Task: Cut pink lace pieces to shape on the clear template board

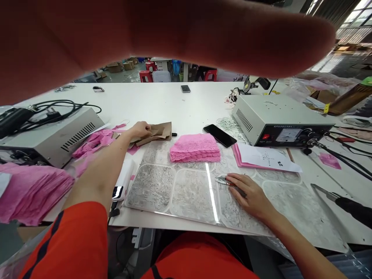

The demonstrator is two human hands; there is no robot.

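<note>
My left hand [140,129] reaches to the far left of the mat, its fingers curled onto a folded piece of brown paper [161,131]. Low over the clear-topped mat [190,190], my right hand [247,193] holds thread snips [222,180], their metal blades pointing left and the handle partly hidden under the fingers. Between the hands lies a neat stack of pink lace fabric pieces [194,148]. A black marker tip [174,134] shows beside the paper.
A third hand [203,35], blurred and close to the lens, covers the top. Grey machine boxes [285,116] [55,135] flank the workspace. Around it are a phone [220,135], a printed sheet [264,157], pink cloth [35,190], white cords [229,128] and a black-handled tool [348,205].
</note>
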